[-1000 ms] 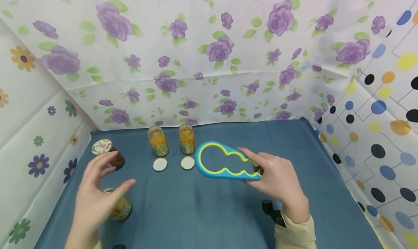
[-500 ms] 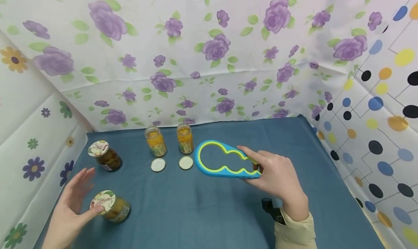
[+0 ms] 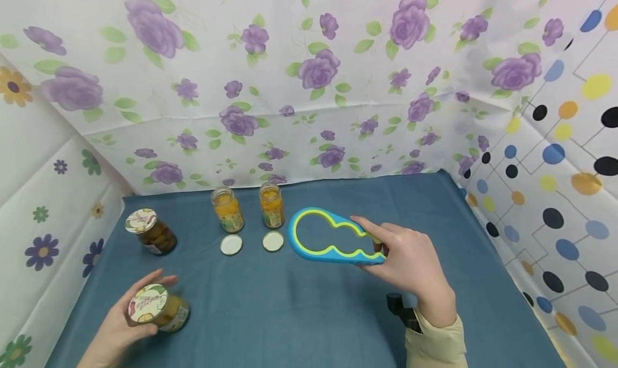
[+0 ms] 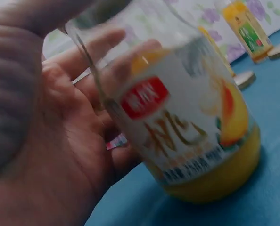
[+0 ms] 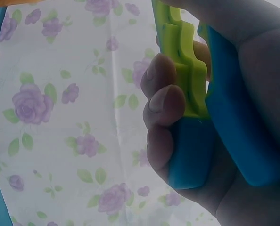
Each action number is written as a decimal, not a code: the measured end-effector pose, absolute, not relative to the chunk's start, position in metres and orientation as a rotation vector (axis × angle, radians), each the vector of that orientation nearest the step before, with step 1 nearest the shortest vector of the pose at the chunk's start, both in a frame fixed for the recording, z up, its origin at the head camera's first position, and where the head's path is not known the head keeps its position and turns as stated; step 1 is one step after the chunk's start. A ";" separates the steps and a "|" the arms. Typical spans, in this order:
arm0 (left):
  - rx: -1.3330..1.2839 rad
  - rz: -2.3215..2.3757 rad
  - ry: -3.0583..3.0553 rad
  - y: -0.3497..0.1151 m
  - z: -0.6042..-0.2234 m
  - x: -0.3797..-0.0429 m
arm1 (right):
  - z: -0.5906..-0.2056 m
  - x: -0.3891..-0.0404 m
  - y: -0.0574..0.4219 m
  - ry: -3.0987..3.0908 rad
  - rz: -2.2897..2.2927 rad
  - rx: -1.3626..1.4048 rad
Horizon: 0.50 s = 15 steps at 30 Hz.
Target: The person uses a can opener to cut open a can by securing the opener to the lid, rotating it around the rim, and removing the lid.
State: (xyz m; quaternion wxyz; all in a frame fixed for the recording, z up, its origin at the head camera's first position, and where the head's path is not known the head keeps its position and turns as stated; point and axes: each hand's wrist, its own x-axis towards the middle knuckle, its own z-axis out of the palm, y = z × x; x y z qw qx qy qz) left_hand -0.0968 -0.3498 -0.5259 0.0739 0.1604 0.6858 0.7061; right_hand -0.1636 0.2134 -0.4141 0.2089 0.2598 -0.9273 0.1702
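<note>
My left hand (image 3: 116, 325) curls round a glass jar of yellow peaches (image 3: 175, 313) with a patterned lid, at the table's front left. In the left wrist view the jar's label (image 4: 177, 117) shows a peach slice, and the fingers pass behind the glass near its neck. On the right, my right hand (image 3: 407, 258) grips a blue jar opener (image 3: 318, 259) lined in yellow-green, held over the table with its wide loop pointing left. Close up in the right wrist view, fingers (image 5: 166, 106) wrap round the narrow end of the opener.
A lidded jar with dark contents (image 3: 158, 238) stands behind the left hand. Two open jars (image 3: 229, 213) of orange fruit stand near the back edge, each with a loose lid (image 3: 231, 245) in front. Patterned cloth walls (image 3: 289, 116) border the blue table (image 3: 299, 319).
My left hand has swung left and down from above the jars, then closed in round the peach jar. The right hand with the jar opener has stayed almost still.
</note>
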 end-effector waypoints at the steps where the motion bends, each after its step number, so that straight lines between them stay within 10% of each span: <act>1: 0.480 2.095 2.081 -0.349 -0.528 -0.098 | -0.414 -0.164 0.213 -2.580 0.471 0.722; 15: 0.511 2.033 2.114 -0.341 -0.541 -0.107 | -0.414 -0.164 0.212 -2.583 0.469 0.724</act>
